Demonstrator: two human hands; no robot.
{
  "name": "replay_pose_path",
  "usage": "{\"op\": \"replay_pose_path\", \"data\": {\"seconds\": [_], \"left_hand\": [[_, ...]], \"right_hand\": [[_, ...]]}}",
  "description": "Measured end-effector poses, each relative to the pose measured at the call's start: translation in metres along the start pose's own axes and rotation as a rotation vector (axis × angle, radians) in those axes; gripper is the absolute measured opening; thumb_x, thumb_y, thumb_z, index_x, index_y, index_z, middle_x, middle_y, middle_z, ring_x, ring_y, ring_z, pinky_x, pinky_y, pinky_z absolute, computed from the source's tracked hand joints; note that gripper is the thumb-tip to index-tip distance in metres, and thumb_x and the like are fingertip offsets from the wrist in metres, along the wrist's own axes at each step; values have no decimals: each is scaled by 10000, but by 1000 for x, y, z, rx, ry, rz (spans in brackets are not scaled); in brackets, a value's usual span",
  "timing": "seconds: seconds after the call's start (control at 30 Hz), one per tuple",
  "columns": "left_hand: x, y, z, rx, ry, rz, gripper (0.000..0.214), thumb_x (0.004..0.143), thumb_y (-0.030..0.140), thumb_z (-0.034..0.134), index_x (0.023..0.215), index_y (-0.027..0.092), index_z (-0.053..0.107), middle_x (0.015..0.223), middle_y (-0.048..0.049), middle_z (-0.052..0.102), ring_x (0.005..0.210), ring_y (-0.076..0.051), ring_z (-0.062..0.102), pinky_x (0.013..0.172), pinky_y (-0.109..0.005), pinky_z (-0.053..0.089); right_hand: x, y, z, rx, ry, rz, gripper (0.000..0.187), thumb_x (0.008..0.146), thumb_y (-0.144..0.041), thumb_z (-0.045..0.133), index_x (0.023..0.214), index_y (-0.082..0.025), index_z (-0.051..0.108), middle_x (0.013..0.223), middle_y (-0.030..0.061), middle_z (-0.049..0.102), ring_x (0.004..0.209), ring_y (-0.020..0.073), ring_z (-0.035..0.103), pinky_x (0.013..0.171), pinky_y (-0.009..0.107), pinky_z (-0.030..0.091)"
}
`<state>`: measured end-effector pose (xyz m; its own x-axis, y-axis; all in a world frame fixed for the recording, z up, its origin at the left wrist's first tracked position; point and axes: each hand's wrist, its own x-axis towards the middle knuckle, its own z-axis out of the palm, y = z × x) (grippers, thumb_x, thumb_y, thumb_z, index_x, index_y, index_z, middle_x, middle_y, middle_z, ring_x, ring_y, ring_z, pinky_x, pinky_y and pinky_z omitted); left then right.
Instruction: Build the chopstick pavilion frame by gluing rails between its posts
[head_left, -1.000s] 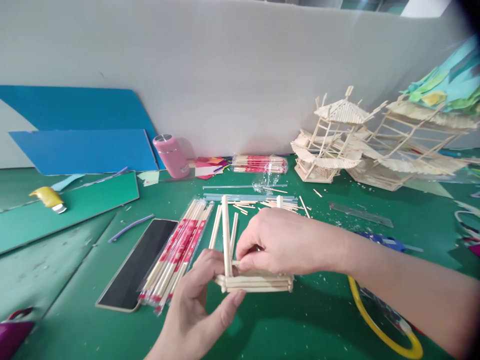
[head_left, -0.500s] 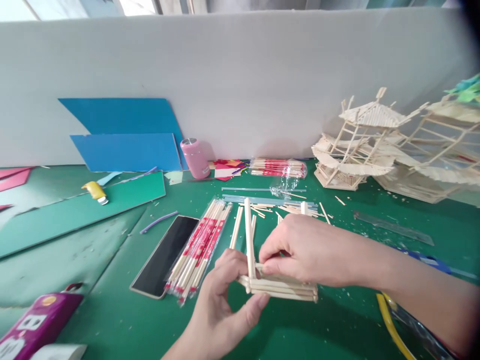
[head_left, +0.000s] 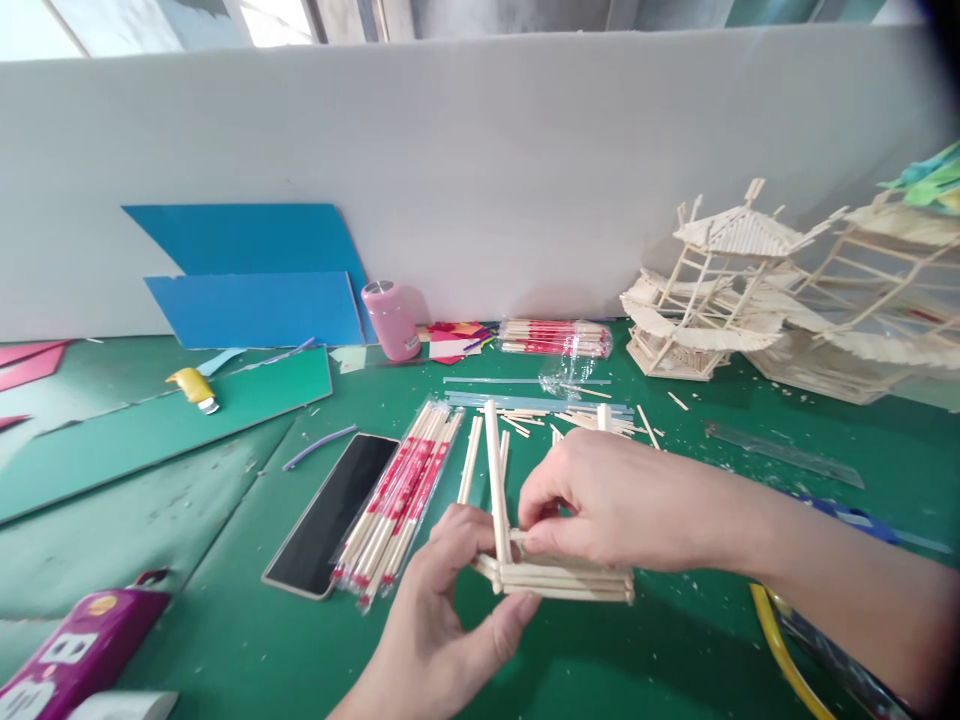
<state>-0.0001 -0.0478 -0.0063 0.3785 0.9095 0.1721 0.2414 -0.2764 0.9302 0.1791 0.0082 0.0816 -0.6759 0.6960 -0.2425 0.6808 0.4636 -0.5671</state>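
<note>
- Well to the left of both hands, a purple casing (head_left: 82, 645) is lying on the table (head_left: 247, 650), and a phone (head_left: 330, 520) is resting nearer to the left hand.
- Just beyond the left hand, wrapped chopsticks (head_left: 397, 500) are lying partly over the phone's edge.
- The left hand (head_left: 450, 610) is gripping the left end of a stick frame (head_left: 566, 582), its thumb curving under the front side and its fingers bending round behind.
- Between the hands, the frame is sitting low and level, with a tall upright (head_left: 496, 480) rising at the left front corner.
- The right hand (head_left: 592, 495) is reaching over the frame, thumb and forefinger nearly meeting at its inner edge; whether they are pinching a piece or only pressing, I cannot tell.
- The step in hand is seemingly fitting or pressing a joint; the next move is probably calling for a steady left grip and light, exact fingertip pressure, without knocking the upright.
- Beyond the right hand, stick models (head_left: 705, 310) are standing.
</note>
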Motion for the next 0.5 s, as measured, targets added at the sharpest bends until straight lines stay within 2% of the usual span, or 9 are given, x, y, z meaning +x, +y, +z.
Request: {"op": "replay_pose_path", "data": {"seconds": [0.13,0.23,0.3,0.4,0.5], "left_hand": [[-1,-1,-2,-7,-31,-19,108,782,261,595,866,195,576,809,-39,539,785,-202,505,717,-330,409],[-2,-2,-3,-12,-49,-35,96,795,250,584,880,207,569,824,-35,531,792,-199,503,718,-322,411],[-3,-3,-3,-11,-54,-31,87,798,244,579,877,211,566,833,-34,522,796,-195,495,723,-318,416],[-6,-4,-4,-1,-51,-5,93,787,231,587,878,220,570,838,-29,521,800,-190,491,739,-316,425],[-6,-4,-5,19,-19,12,114,768,215,604,878,232,580,830,-24,534,824,-199,510,735,-303,431]], "right_hand": [[0,-2,-3,-20,3,6,156,705,-241,525,633,-182,650,557,-40,606,466,62,460,387,187,279],[0,-4,-6,-42,0,-1,152,706,-217,514,621,-180,635,535,-47,583,449,57,437,377,187,270],[-3,-5,-10,-61,50,-4,165,715,-209,513,584,-175,608,511,-50,540,449,56,405,385,193,262],[-20,-3,-14,-3,229,-25,191,782,-235,507,622,-193,603,540,-59,520,487,59,399,423,191,286],[-48,6,1,171,476,33,197,843,-301,487,704,-218,600,557,-64,498,491,63,405,426,174,315]]}}
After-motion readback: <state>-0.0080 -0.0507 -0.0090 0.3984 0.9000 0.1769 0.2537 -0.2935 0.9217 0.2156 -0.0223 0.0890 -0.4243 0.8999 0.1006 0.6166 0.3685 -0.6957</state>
